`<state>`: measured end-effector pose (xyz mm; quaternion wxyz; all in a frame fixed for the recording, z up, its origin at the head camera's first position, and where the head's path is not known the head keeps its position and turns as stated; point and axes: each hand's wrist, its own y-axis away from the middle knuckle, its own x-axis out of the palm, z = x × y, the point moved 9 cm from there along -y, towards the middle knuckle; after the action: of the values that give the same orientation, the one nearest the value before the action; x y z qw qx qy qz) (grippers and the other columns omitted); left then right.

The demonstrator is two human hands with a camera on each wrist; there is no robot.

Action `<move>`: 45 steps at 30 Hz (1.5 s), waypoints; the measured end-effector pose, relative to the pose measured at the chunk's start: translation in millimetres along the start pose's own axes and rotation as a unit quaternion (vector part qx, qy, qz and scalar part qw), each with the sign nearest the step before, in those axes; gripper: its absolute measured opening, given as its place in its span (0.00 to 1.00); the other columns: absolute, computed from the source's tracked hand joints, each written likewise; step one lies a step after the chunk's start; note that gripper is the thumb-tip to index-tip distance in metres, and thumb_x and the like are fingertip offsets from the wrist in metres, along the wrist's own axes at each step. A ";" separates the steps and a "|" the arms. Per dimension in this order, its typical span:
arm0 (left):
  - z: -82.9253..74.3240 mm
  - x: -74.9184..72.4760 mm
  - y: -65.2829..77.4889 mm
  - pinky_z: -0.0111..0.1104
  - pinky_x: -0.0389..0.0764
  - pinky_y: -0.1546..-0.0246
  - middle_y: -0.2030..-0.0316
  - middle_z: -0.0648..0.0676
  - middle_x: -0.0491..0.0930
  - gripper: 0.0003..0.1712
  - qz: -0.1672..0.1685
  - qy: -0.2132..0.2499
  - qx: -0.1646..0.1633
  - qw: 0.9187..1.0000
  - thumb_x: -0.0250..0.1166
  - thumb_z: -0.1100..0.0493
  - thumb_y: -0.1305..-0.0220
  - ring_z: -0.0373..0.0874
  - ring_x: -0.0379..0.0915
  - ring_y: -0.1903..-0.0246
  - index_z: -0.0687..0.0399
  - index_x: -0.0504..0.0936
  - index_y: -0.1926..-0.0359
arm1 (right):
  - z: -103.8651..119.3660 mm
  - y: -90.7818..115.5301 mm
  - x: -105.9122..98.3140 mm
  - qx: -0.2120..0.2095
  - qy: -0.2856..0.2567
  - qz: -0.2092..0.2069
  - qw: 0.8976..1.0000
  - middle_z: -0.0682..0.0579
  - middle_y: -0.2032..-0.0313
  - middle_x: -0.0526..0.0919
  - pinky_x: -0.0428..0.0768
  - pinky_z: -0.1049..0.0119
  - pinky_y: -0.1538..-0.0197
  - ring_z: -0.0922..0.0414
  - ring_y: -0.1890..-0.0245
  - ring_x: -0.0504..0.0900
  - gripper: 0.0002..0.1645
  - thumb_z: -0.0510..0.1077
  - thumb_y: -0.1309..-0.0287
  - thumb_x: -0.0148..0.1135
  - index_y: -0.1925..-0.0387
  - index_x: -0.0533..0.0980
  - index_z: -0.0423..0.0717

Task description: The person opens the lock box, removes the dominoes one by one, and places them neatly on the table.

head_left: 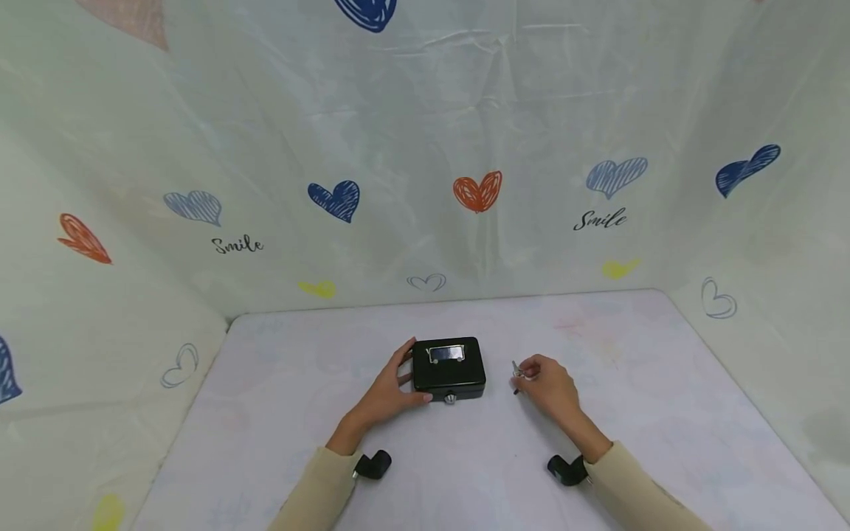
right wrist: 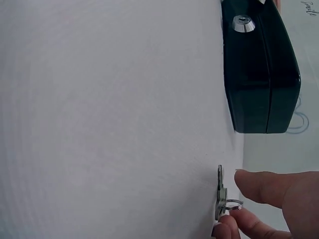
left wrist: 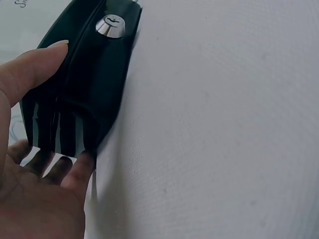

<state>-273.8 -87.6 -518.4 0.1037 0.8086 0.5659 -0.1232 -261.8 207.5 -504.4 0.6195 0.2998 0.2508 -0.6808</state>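
Observation:
A black cash box point(head_left: 448, 380) with a lid handle and a silver key lock point(left wrist: 111, 26) on its front sits on the table, lid down. My left hand point(head_left: 390, 389) grips its left end, thumb at the front edge and fingers around the side. To the right of the box, my right hand point(head_left: 550, 383) holds small metal keys point(right wrist: 221, 194) on a ring point(right wrist: 234, 204) low over the table. Its fingers are curled at the ring, while the thumb looks slightly apart from the keys in the right wrist view. No key is in the lock.
The white table point(head_left: 299, 369) reaches back to a pale sheet point(head_left: 398, 243) printed with hearts and the word "Smile". More of this sheet hangs at both sides. A black wrist camera point(head_left: 373, 464) is worn on each forearm.

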 end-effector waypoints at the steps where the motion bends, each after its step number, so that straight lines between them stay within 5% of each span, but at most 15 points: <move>1: -0.2 0.0 -0.4 0.56 0.74 0.28 0.18 0.64 0.54 0.64 -0.002 0.001 0.001 1.000 0.81 0.67 0.45 0.68 0.58 0.23 0.56 0.50 0.15 | 0.3 -0.2 0.2 0.001 0.004 0.000 1.000 0.45 0.63 0.88 0.79 0.62 0.69 0.49 0.63 0.86 0.14 0.40 0.43 0.76 0.59 0.83 0.37; 7: 0.5 0.5 -1.4 0.53 0.70 0.25 0.18 0.63 0.55 0.65 -0.004 0.010 0.003 1.000 0.81 0.70 0.47 0.62 0.51 0.19 0.58 0.50 0.16 | 3.2 1.1 1.2 0.004 0.022 0.003 1.000 0.49 0.65 0.87 0.78 0.62 0.69 0.52 0.64 0.86 0.12 0.39 0.41 0.76 0.59 0.83 0.38; 26: 5.2 -0.3 -2.3 0.52 0.67 0.24 0.19 0.64 0.56 0.64 -0.009 0.056 -0.008 0.998 0.81 0.72 0.49 0.63 0.48 0.19 0.56 0.53 0.16 | 4.2 0.2 6.3 0.027 0.033 0.023 0.999 0.51 0.71 0.83 0.72 0.65 0.73 0.56 0.72 0.79 0.07 0.37 0.40 0.74 0.64 0.82 0.40; 45: 6.4 -1.2 -5.1 0.51 0.69 0.25 0.20 0.62 0.59 0.64 -0.012 0.048 -0.013 0.999 0.81 0.71 0.50 0.61 0.52 0.19 0.56 0.55 0.16 | 9.2 -1.5 13.8 -0.004 -0.007 0.023 1.000 0.51 0.74 0.82 0.74 0.66 0.71 0.57 0.74 0.77 0.04 0.35 0.39 0.71 0.67 0.81 0.39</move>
<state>-279.5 -89.0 -524.2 0.0857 0.8054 0.5813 -0.0778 -264.9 191.6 -508.0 0.6382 0.2980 0.2424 -0.6672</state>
